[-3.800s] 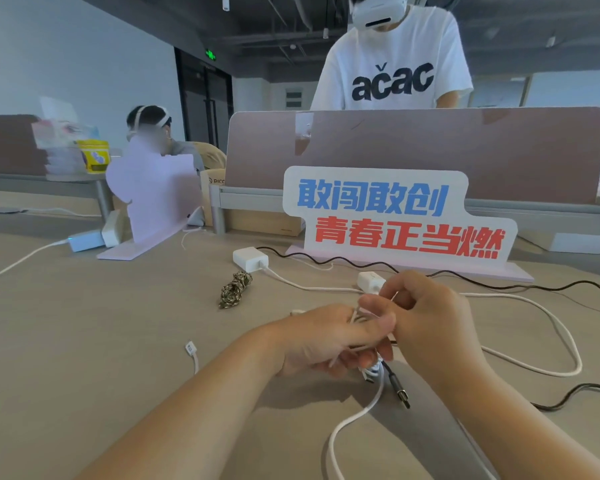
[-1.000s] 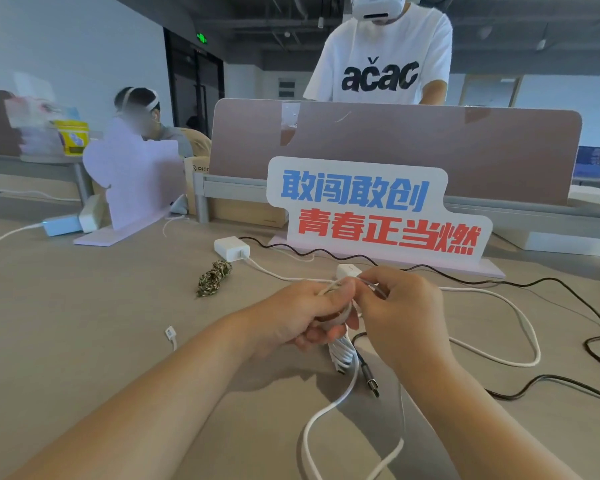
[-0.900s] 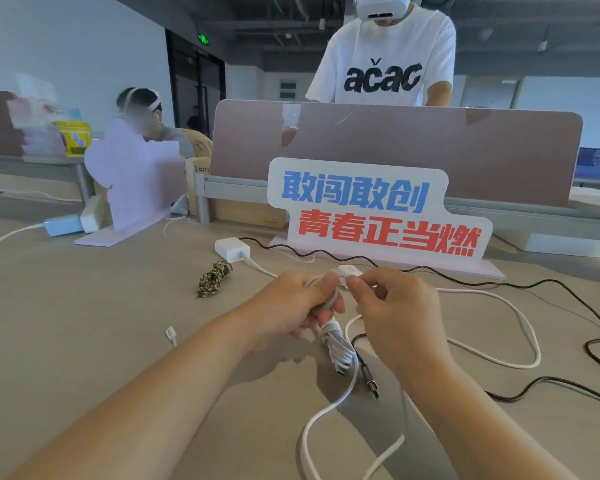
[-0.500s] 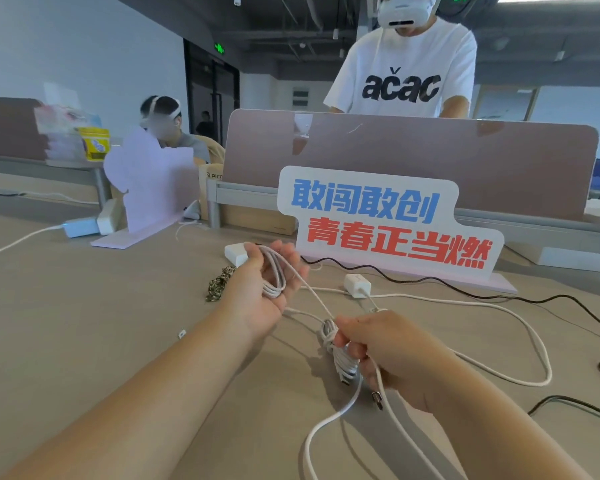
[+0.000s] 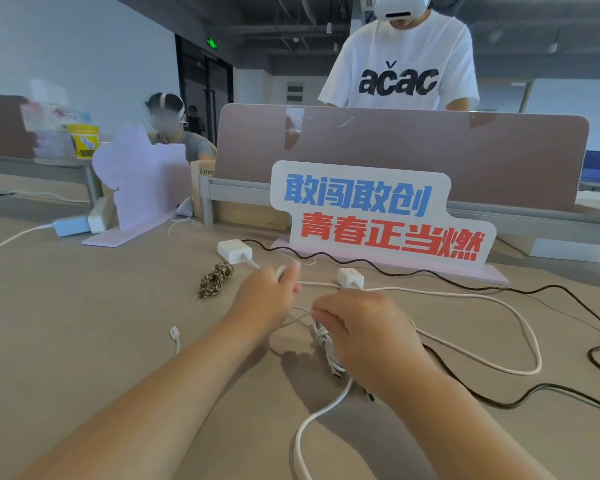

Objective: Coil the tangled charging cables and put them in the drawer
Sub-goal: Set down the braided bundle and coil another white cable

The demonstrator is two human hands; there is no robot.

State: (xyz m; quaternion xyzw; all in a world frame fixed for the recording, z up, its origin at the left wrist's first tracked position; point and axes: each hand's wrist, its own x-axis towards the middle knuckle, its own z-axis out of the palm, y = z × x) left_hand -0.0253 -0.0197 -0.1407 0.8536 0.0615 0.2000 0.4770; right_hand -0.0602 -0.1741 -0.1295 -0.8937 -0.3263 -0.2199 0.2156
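White cable bundle [image 5: 327, 346] – long axis toward the camera – gripped by right hand [image 5: 359, 329]; left hand [image 5: 265, 297] clutches a loop [image 5: 280, 271].

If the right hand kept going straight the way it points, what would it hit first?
Probably the left hand, gripping white cable just ahead and to its left; depth is hard to judge.

Tan desk [image 5: 84, 323] up front, mauve divider [image 5: 395, 150] behind a slogan sign [image 5: 378, 216]. Grey wall [image 5: 66, 46] left, dark open ceiling [image 5: 274, 15] with pipes. Green exit light [image 5: 211, 43] over what I take for a doorway [image 5: 205, 91], too dim to be sure. Second desk [image 5: 32, 164] far left.
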